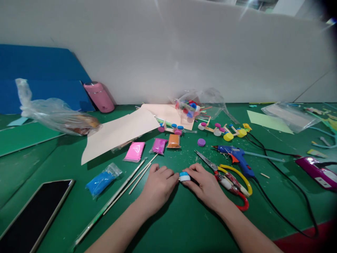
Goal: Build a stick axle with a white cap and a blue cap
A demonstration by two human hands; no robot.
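Between the fingers of my right hand (204,181) is a pair of bottle caps (185,176), one blue and one white, held close together just above the green table. My left hand (161,181) is closed at the caps' left side, its fingertips pinching a short pale wooden stick (179,179) that meets them. Most of that stick is hidden by the fingers. Scissors (223,175) with red and yellow handles lie right beside my right hand. Thin wooden sticks (137,179) lie to the left of my left hand. A purple cap (201,142) rests beyond the hands.
A blue glue gun (238,156) with its black cord lies at right, near a purple power strip (318,172). Clay packets (134,151), small cap-wheeled cars (171,127) and paper (121,130) are farther back. A phone (34,218) lies at left; a pink bottle (100,97) stands behind.
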